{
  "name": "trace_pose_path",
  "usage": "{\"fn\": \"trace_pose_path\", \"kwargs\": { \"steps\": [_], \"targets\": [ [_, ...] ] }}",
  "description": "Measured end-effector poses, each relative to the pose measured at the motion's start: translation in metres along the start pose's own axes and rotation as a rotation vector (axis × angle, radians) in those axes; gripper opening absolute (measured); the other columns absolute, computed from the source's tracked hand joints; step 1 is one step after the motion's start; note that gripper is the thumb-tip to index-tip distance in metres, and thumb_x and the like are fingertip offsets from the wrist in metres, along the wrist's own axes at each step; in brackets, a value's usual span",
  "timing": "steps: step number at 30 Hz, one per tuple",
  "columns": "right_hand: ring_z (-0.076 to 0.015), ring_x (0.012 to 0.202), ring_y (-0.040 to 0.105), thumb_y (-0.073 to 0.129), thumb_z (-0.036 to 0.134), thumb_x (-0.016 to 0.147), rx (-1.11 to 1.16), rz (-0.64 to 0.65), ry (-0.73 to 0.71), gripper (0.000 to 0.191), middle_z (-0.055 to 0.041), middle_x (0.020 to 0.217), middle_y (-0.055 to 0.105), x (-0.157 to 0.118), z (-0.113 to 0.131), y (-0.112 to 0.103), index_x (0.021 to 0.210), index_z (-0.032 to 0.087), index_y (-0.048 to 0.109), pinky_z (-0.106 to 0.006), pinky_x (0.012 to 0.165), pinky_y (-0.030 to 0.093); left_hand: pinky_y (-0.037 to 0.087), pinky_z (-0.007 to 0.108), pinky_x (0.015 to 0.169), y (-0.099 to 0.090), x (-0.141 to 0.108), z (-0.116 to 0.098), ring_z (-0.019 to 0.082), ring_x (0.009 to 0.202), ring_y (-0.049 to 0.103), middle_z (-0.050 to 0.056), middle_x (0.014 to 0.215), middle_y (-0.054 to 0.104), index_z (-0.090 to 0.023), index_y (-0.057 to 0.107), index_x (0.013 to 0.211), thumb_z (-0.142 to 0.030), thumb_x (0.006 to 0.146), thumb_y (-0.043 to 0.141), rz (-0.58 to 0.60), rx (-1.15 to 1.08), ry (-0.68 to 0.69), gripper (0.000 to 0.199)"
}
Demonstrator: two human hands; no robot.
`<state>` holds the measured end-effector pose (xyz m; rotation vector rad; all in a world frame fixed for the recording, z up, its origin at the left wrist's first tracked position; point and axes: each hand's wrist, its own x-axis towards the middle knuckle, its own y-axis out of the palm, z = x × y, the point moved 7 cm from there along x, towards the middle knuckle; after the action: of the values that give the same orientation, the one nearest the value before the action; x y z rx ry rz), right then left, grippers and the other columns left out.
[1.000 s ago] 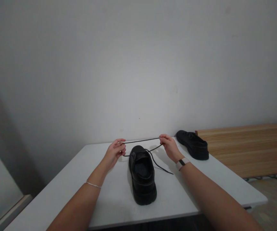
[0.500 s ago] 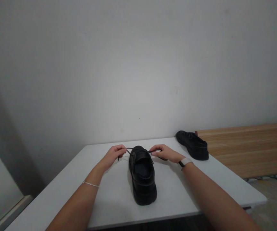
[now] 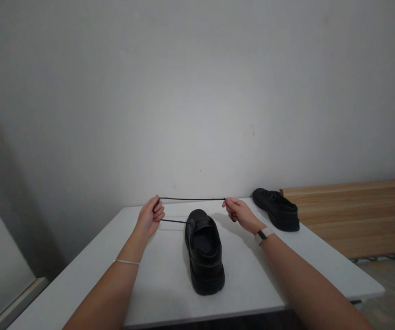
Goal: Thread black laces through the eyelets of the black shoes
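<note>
A black shoe stands on the white table with its heel toward me. Above its toe a thin black shoelace is stretched taut and level between my two hands. My left hand, left of the shoe, is closed on the lace; a second stretch of it runs from below that hand to the shoe's left side. To the right of the toe, my right hand pinches the other end, and a dark bit of lace shows under its fingers. Neither hand touches the shoe.
Another black shoe rests at the table's back right corner. Behind the white table rises a grey wall. A wood-grain panel lies beyond the table's right edge, with floor below it.
Both hands have risen and moved apart, my left hand leftward and my right slightly rightward. The lace, earlier low across the shoe's toe, is now pulled straight above it. The shoe stays put.
</note>
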<state>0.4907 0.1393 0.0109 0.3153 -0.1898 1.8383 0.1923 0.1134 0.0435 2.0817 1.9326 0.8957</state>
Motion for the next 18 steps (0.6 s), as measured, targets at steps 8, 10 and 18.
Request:
{"fn": "trace_pose_path", "kwargs": {
  "steps": [8, 10, 18],
  "targets": [
    [-0.0068, 0.042, 0.029, 0.060, 0.054, 0.079, 0.011, -0.128, -0.142, 0.042, 0.0080, 0.052, 0.033, 0.003, 0.018, 0.007, 0.092, 0.015, 0.067, -0.022, 0.040, 0.022, 0.013, 0.012, 0.033, -0.002, -0.008, -0.059, 0.002, 0.037, 0.019, -0.011, 0.049, 0.026, -0.018, 0.042, 0.064, -0.031, 0.075, 0.072, -0.201, 0.127, 0.319, 0.035],
    [-0.0089, 0.045, 0.037, 0.058, 0.051, 0.082, -0.050, -0.103, -0.186, 0.040, 0.0064, 0.051, 0.039, 0.004, 0.031, 0.025, 0.098, 0.015, 0.067, -0.023, 0.043, 0.029, 0.015, 0.012, 0.034, 0.007, -0.010, -0.072, 0.003, 0.039, 0.023, -0.010, 0.051, 0.029, -0.017, 0.046, 0.067, -0.032, 0.077, 0.071, -0.190, 0.196, 0.372, 0.030],
    [-0.0128, 0.066, 0.056, 0.051, 0.024, 0.089, -0.310, 0.192, -0.405, 0.010, 0.0005, 0.076, 0.059, 0.004, 0.093, 0.148, 0.096, 0.019, 0.055, -0.027, 0.063, 0.046, 0.047, 0.021, 0.060, 0.067, -0.016, -0.026, 0.010, 0.068, 0.054, -0.002, 0.078, 0.057, -0.018, 0.051, 0.078, -0.047, 0.077, 0.066, 0.020, 0.278, 0.105, 0.032]
  ]
}}
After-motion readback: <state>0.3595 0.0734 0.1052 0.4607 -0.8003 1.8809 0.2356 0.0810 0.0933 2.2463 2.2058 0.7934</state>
